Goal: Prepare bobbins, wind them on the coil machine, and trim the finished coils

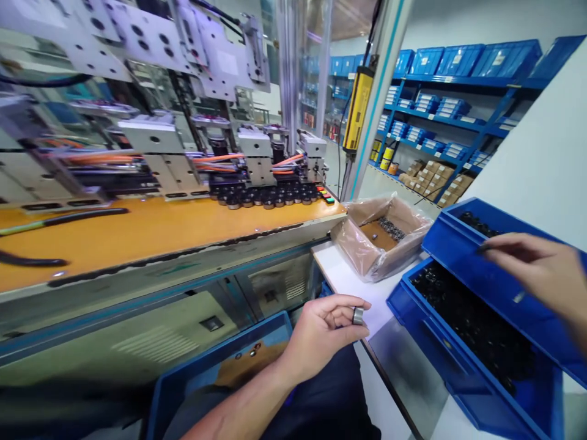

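Head view looks down on an orange tabletop (151,229) running along a machine (192,122) of grey metal blocks, orange cables and a row of small dark round parts (270,197) lined up at its foot. Black-handled pliers (68,218) lie on the tabletop at the left. To the right stands a lower white tabletop (342,275) carrying a cardboard box (380,235) lined with clear plastic, a few small parts in its bottom, and two stacked blue bins (463,250), the lower one full of small black rings (477,321). Another blue bin (220,373) sits low by the person's lap, holding a couple of loose pieces. Behind, blue shelves (440,116) hold rows of blue boxes and brown cartons, and a yellow sensor bar (358,110) hangs on a post. Left hand (321,333) is raised over the lap, its fingers (346,305) curled and pinching a small metal ring (358,315) between thumb and fingertips, just beside the white tabletop's edge. Right hand (541,272) reaches over the upper bin's front wall, its fingers closed on a small dark piece (482,247), too blurred to tell more.
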Demonstrator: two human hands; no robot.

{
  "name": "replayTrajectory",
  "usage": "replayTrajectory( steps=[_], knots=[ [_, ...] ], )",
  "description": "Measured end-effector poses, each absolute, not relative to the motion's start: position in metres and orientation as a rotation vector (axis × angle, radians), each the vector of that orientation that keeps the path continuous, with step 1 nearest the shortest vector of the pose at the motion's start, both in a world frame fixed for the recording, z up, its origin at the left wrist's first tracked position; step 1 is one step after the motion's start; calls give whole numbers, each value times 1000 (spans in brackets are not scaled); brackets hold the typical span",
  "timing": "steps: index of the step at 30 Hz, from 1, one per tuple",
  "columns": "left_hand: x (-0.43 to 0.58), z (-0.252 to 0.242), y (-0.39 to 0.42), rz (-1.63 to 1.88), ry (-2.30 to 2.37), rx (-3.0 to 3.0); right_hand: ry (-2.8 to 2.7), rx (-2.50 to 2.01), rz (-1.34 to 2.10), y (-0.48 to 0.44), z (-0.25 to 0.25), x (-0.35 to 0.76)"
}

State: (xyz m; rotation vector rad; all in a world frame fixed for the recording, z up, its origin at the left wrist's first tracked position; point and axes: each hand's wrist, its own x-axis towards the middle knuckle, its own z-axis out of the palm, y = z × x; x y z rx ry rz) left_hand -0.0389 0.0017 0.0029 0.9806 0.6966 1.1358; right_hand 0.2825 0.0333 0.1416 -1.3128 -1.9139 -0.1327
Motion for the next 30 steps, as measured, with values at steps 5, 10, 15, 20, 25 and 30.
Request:
replayTrajectory(
  steps=[5, 10, 15, 20, 25, 30],
  knots=[
    [-15, 4, -6, 1101, 618, 893, -2096, -925, 458, 9, 76, 196],
    [-11, 1, -13, 1109, 589, 902, -2100, -709, 533, -7, 49, 165],
    [-3, -1, -14, 1083, 525, 813, -2103, -711, 445, -9, 51, 175],
    [-1, 2, -16, 1153, 528, 891, -2153, -633, 282, -15, 54, 176],
    [-12, 10, -26, 1244, 566, 1000, -2238, -561, 259, -22, 59, 175],
    [-27, 23, -40, 1273, 545, 1033, -2282, -521, 81, -32, 62, 164]
  ],
)
